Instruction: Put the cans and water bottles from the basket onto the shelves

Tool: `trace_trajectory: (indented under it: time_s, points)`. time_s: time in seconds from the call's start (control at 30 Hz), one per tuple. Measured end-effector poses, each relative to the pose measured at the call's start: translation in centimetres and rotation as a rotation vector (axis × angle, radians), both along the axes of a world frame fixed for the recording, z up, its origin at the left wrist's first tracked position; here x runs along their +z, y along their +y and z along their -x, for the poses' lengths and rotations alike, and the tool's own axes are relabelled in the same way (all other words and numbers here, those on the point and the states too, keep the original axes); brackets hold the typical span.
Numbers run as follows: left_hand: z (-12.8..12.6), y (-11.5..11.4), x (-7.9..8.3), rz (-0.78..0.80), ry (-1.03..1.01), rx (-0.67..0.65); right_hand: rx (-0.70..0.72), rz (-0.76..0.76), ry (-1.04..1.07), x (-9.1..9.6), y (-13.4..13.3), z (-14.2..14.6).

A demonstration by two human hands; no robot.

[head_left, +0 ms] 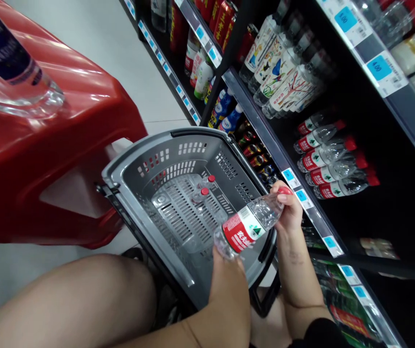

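I hold a clear water bottle (pixel 248 226) with a red and white label and a red cap, lying slanted over the near right corner of a grey shopping basket (pixel 139 164). My left hand (pixel 229 280) is closed round its base. My right hand (pixel 290 209) is closed round its neck and cap, close to the shelf edge. Two more clear bottles with red caps (pixel 200 193) lie on the basket's floor.
A red plastic stool (pixel 58 145) stands left of the basket with a clear bottle (pixel 7 63) on top. Dark shelves (pixel 265 135) on the right hold rows of water bottles (pixel 333 159), drinks and cans, with blue price tags. My bare knee (pixel 73 299) is at bottom left.
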State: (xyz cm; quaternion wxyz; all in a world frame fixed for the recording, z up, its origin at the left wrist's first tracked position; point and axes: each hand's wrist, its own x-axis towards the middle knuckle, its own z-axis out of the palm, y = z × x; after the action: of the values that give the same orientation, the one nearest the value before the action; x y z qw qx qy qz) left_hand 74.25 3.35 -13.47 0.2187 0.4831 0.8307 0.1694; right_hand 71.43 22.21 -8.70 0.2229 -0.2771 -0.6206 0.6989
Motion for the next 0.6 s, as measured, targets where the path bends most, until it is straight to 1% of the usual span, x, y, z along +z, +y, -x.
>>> trace_trajectory:
  time_s: [0.03,0.1,0.13,0.17,0.2,0.3,0.4,0.5,0.6]
  points:
    - [0.2,0.0,0.4,0.029,0.033,-0.058,-0.055,-0.128,0.023,0.1,-0.2,0.0]
    - [0.7,0.0,1.1,0.095,0.08,-0.178,-0.173,-0.46,0.029,0.6,-0.2,0.0]
    - [0.9,0.0,1.3,0.115,0.082,-0.217,-0.225,-0.615,0.01,1.0,0.1,0.2]
    - [1.0,0.0,1.4,0.127,0.083,-0.241,-0.267,-0.739,-0.02,1.5,0.6,0.5]
    - [1.1,0.1,1.3,0.132,0.093,-0.25,-0.305,-0.827,-0.053,2.0,1.5,0.8]
    - [0.8,0.0,0.5,0.099,0.153,-0.211,-0.414,-0.958,-0.11,3.5,5.5,2.5]
    - [0.2,0.0,-0.2,0.018,0.124,-0.171,-0.493,-1.089,-0.167,4.7,10.2,4.7]
    - [0.0,0.1,-0.2,-0.023,0.086,-0.17,-0.534,-1.226,-0.252,5.9,14.1,7.4]
    - [0.3,0.4,0.3,0.015,0.121,-0.203,-0.511,-1.365,-0.312,7.3,16.7,10.2]
